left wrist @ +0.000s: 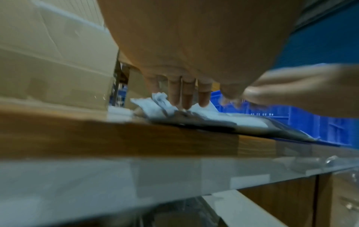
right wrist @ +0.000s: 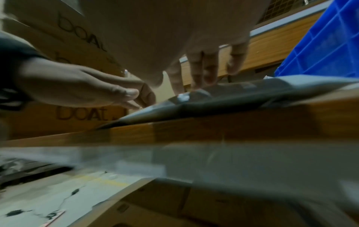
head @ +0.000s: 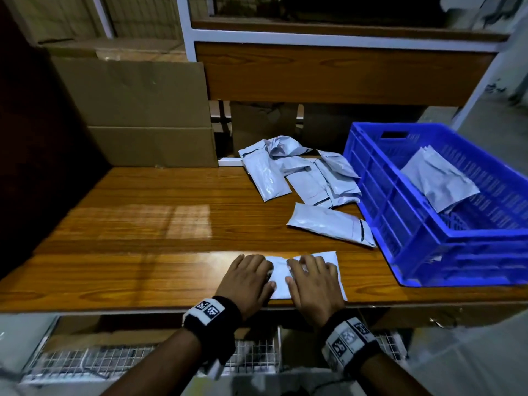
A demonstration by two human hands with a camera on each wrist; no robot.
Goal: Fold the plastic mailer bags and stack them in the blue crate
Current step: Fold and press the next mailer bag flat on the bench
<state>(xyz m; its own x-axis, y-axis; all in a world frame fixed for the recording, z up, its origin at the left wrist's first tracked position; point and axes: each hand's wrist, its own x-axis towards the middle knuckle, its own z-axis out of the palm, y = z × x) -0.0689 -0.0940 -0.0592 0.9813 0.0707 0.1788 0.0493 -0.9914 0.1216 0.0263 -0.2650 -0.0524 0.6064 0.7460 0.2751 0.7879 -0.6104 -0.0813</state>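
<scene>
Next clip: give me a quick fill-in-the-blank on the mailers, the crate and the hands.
1. Both hands, left hand and right hand, press one mailer flat on the ____.
2. The crate is coloured ____.
3. Folded mailers already lie in the ____.
4. The unfolded pile lies on the crate's ____ side.

Missing: table; blue; crate; left

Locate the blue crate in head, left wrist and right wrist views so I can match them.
Head: blue crate sits at right on the table, a folded mailer inside.
Left wrist: crate fills the right background, behind the right hand.
Right wrist: crate is in the upper right corner.
Shared landmark: the mailer under both hands, lying at the table's near wooden edge in all three views.
</scene>
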